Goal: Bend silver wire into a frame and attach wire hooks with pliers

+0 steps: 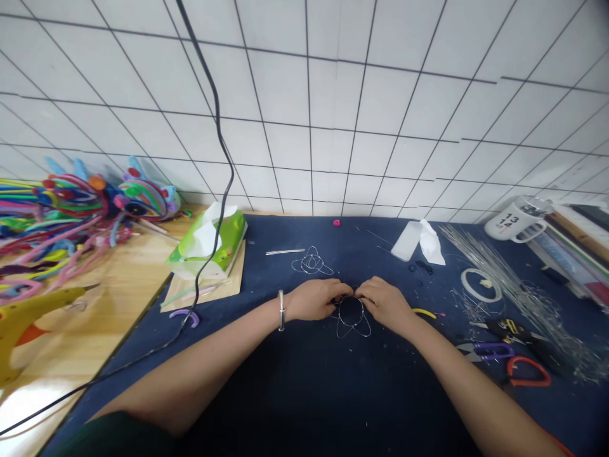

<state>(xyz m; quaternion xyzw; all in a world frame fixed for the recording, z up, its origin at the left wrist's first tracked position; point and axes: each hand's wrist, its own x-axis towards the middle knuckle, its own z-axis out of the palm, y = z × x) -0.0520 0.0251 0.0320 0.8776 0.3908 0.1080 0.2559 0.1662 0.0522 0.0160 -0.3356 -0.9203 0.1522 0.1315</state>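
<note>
A thin wire frame (351, 312), a ring with petal-like loops around it, lies between my hands over the dark blue cloth. My left hand (320, 299) pinches its upper left side, a silver bangle (281, 310) on the wrist. On the upper right of the ring, my right hand (383, 301) has its fingers closed on the wire. The exact spot between the fingertips is too small to make out. A second looped wire piece (312, 261) rests beyond my left hand, beside some short straight wires (284, 252).
Tissue pack (209, 244), black cable (217, 127) and yellow glue gun (40, 317) are on the left. To the right lie a phone (406, 241), wire bundle (495, 266), tape ring (481, 285), purple scissors (492, 351), red-handled tool (528, 372) and white mug (516, 220).
</note>
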